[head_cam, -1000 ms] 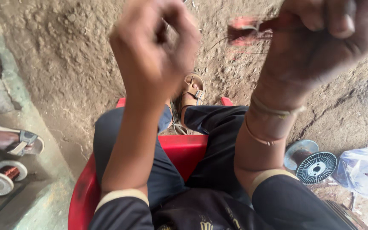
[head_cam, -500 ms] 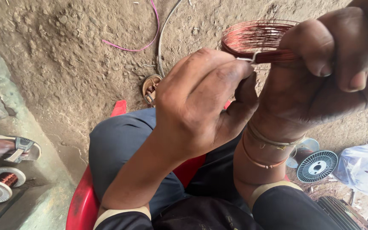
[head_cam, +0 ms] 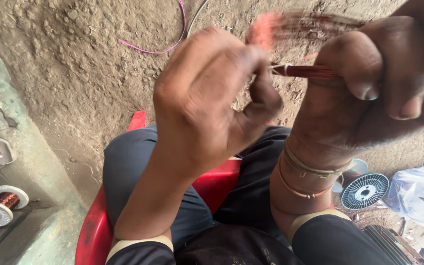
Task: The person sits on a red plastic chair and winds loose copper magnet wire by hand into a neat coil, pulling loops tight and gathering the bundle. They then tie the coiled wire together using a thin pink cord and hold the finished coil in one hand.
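Where the fingertips of both hands meet, near the top of the view, a coil of thin copper wire [head_cam: 306,71] is held up close to the camera. The right hand [head_cam: 369,93] has its thumb and curled fingers closed around the bundled strands, pinching them just beside a pale tie that wraps the bundle. The far loop of the coil sweeps up and left above the hands and is blurred, so its full shape cannot be told. The left hand [head_cam: 212,98] is curled into a loose fist, its fingertips bent in toward the same tie; they seem to nip the wire or the tie there, though the contact itself is hidden behind the knuckles. Thin bands circle the right wrist [head_cam: 305,174].

Below the hands, the person's dark-trousered knees rest over a red plastic stool [head_cam: 212,184]. A pink wire [head_cam: 165,46] lies curved on the dirt floor beyond. At the lower left, a white spool wound with copper wire [head_cam: 1,203] lies on a ledge. At the lower right, a grey round fan part [head_cam: 365,190] sits beside a clear plastic bag [head_cam: 418,196].
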Demonstrator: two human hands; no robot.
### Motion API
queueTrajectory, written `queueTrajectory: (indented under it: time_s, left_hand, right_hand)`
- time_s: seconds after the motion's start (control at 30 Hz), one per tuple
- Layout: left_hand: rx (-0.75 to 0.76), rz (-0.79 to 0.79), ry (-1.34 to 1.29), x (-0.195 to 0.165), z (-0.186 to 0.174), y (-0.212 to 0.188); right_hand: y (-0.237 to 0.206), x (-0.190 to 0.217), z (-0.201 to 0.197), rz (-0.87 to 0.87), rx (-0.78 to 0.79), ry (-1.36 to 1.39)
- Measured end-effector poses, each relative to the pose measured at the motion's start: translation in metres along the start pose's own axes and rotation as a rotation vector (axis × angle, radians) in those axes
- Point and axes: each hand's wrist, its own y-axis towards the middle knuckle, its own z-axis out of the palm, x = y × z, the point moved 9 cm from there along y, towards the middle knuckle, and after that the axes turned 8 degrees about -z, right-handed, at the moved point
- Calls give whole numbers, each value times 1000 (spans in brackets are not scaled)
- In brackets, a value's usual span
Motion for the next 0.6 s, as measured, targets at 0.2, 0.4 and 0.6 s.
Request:
queueTrajectory:
  time_s: [0.2,0.4,0.6]
  left_hand:
    - [9,-133,-99,-2,-14,4]
    - [134,-11,-111,-30,-1,-4]
    - [70,10,-90,-26,1,-6]
  right_hand:
    - [5,-2,9,8,-35,123]
    - [1,-12,22,17,-65,212]
    - [4,-16,21,27,-49,171]
